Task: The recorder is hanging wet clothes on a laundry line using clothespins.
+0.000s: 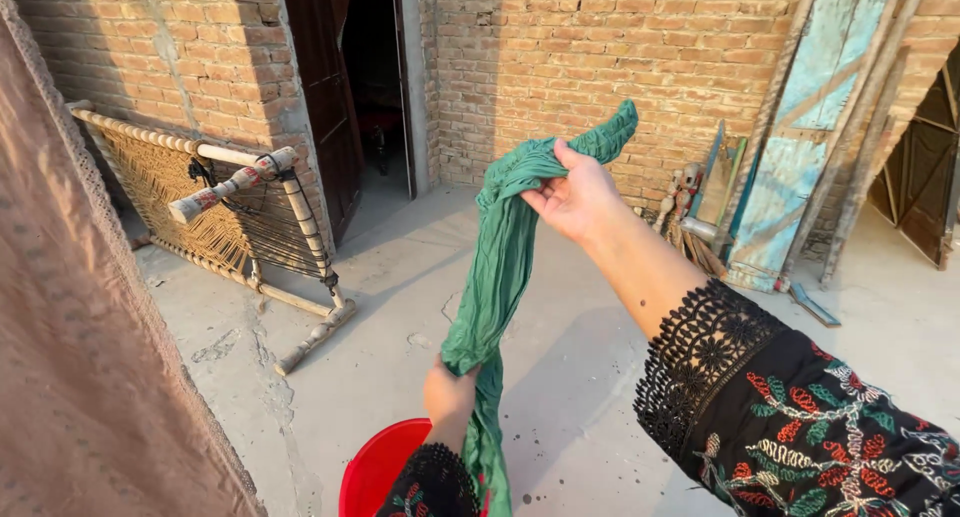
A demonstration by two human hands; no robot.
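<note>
A long, twisted green cloth (500,267) hangs between my hands over a red bucket (378,469). My right hand (575,195) is raised at centre and grips the cloth's upper end, whose tip sticks up to the right. My left hand (450,395) is lower, just above the bucket, closed around the cloth's lower part. The cloth's tail drops past my left wrist toward the bucket. Both sleeves are black with lace cuffs and coloured embroidery.
A woven cot (215,202) leans on its side against the brick wall at left. A beige cloth (70,357) hangs close at the far left. A dark doorway (370,77) opens behind. Wooden boards and a blue door (800,147) lean at right on the concrete floor.
</note>
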